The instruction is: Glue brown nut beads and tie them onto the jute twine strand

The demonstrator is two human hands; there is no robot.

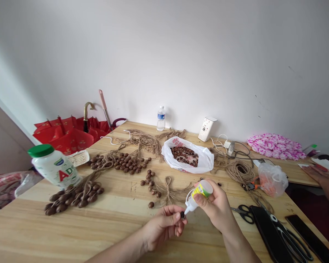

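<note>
My left hand (162, 225) is closed, pinching a small dark brown bead (182, 215) between thumb and fingers just above the wooden table (120, 219). My right hand (216, 206) grips a small white glue bottle with a yellow-green label (199, 194), tilted down so its nozzle touches the bead. Just beyond my hands lies a knotted jute cord piece with a few beads (167, 190). More bead-and-cord bundles (76, 195) lie at the left.
A white plastic bag of beads (188, 157), a coil of jute twine (239, 171), scissors (245, 213), dark phones (271, 233), a green-capped jar (53, 166), a water bottle (161, 118) and a red umbrella (68, 135) surround the work. Another person's hand (327, 182) rests at the right edge.
</note>
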